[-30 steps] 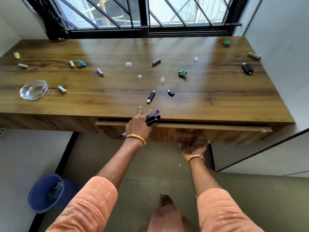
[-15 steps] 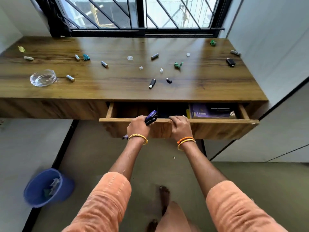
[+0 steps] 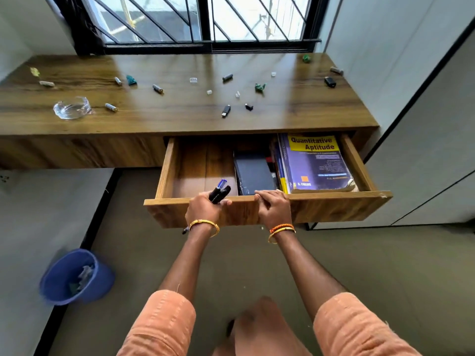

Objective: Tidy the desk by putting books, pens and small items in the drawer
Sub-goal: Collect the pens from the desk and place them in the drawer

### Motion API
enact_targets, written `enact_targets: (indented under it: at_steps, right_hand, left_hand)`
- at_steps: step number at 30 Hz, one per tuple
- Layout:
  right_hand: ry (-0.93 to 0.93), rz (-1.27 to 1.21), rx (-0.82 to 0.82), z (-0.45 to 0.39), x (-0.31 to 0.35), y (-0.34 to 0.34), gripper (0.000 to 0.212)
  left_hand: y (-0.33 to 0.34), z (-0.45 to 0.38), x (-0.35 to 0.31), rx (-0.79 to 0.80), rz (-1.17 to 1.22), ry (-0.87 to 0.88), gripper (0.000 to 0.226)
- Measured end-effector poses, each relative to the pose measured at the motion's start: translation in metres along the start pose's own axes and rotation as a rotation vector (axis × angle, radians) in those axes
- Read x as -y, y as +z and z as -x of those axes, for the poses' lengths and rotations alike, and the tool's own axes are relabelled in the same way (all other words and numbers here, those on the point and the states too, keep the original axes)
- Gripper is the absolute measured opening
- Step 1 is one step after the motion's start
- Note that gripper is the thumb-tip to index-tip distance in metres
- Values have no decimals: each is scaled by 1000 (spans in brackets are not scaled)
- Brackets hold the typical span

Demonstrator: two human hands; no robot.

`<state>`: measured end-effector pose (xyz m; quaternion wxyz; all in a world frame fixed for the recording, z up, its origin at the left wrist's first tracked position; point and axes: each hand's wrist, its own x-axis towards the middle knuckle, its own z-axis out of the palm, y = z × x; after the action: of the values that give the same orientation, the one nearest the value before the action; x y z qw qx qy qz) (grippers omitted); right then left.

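Lower left of frame: blue bin [image 3: 77, 277] on the floor, scraps of paper inside. Centre: left hand [image 3: 205, 208] was fisted around a bunch of pens [image 3: 219, 192], dark barrels plus one blue cap poking up over the drawer's front edge. Right hand [image 3: 273, 206] just beside it, fingers curled over the front panel of the drawer [image 3: 334, 201], gripping the top edge. Drawer stood pulled well out. Left part of it was bare wood; middle held a black book [image 3: 254, 174] lying flat; right part held a stack of books, top one a purple "Quantitative Aptitude" book [image 3: 317, 163]. Farther up, desk [image 3: 180, 119] carried scattered small items: USB stick [image 3: 226, 110], small batteries, green paper wads, clear caps. Left middle of frame: glass ashtray [image 3: 72, 108], contents unclear.
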<state>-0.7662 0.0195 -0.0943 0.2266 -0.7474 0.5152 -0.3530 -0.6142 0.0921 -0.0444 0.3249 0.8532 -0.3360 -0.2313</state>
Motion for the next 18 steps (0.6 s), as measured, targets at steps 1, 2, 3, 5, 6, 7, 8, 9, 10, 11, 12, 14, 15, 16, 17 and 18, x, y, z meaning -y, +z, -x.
enact_targets:
  at_steps: [1, 2, 3, 5, 6, 7, 8, 9, 10, 11, 12, 14, 15, 16, 17, 18]
  right_hand:
    - [0, 6, -7, 8, 1, -3, 18]
    - [1, 10, -13, 16, 3, -6, 19]
    - [1, 14, -14, 23, 4, -9, 19]
    - [-2, 27, -16, 37, 6, -16, 22]
    - [-5, 31, -8, 44, 8, -20, 22]
    - [-11, 36, 0, 50, 9, -23, 22]
    - [-18, 39, 8, 56, 9, -26, 22]
    - [-19, 46, 16, 61, 11, -29, 21]
    - [-16, 54, 22, 65, 12, -31, 20]
    - [-8, 60, 28, 70, 14, -33, 19]
    - [3, 59, 34, 74, 15, -35, 18]
    - [42, 63, 55, 80, 21, -40, 19]
    - [66, 77, 65, 82, 24, -42, 20]
    - [92, 88, 80, 84, 27, -44, 21]
    - [129, 90, 104, 84, 30, -47, 22]
    - [177, 79, 140, 84, 34, -50, 22]
  left_hand:
    - [0, 7, 3, 0, 3, -8, 44]
    - [-1, 15, 7, 0, 7, -16, 46]
    - [-1, 22, 11, -2, 13, -23, 47]
    - [-2, 36, 17, -2, 29, -36, 47]
    - [-3, 43, 19, -1, 37, -43, 47]
    - [-3, 49, 22, 0, 43, -49, 47]
    - [-4, 55, 24, 3, 51, -56, 46]
    - [-4, 60, 26, 5, 56, -64, 46]
    - [-5, 65, 26, 9, 56, -72, 46]
    - [-6, 70, 27, 11, 55, -79, 46]
    - [-7, 75, 28, 9, 56, -84, 46]
    - [-10, 83, 29, 9, 61, -97, 44]
    - [-12, 86, 29, 14, 57, -102, 42]
    - [-12, 87, 31, 27, 54, -109, 39]
    - [-12, 88, 33, 51, 58, -120, 36]
    - [-13, 88, 35, 82, 62, -134, 35]
